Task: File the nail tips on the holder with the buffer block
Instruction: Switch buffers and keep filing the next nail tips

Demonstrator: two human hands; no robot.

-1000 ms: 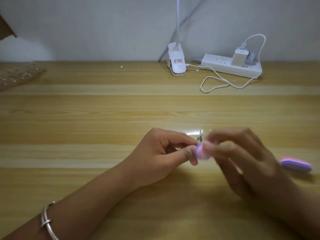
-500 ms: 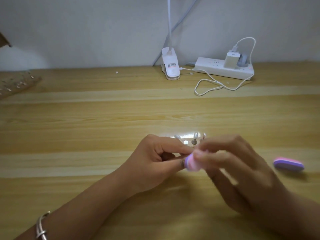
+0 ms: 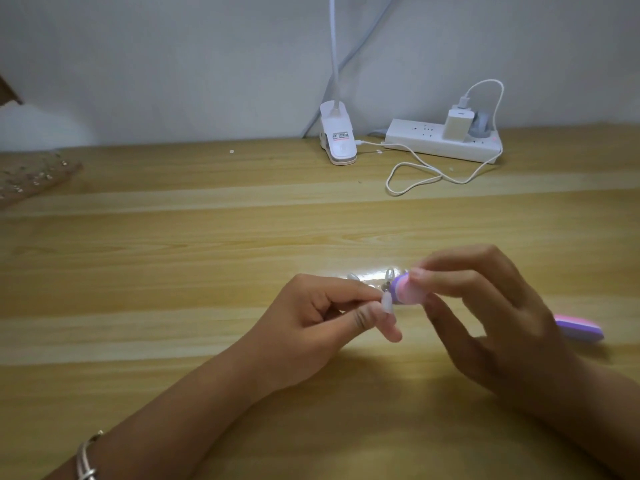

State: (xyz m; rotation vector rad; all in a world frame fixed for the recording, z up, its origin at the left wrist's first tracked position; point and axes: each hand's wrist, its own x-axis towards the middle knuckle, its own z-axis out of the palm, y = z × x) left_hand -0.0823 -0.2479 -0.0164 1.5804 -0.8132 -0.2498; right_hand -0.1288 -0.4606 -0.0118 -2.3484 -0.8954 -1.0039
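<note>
My left hand [image 3: 311,323] pinches a pale nail tip [image 3: 387,302] between thumb and forefinger, just above the wooden table [image 3: 173,258]. The small clear holder [image 3: 372,280], with other nail tips standing on it, lies right behind my fingers. My right hand [image 3: 485,313] grips a pink and purple buffer block [image 3: 407,289] by its far end. The block's near end touches the upper side of the pinched tip.
A second pink and purple buffer block [image 3: 578,328] lies on the table to the right of my right hand. A white clip lamp [image 3: 337,138], a power strip [image 3: 443,143] with a charger and a looped white cable [image 3: 415,178] sit at the back. Clear packaging [image 3: 31,178] is far left.
The buffer block has slid up and to the right along the nail tip, so the tip now shows below it. The camera view has shifted slightly.
</note>
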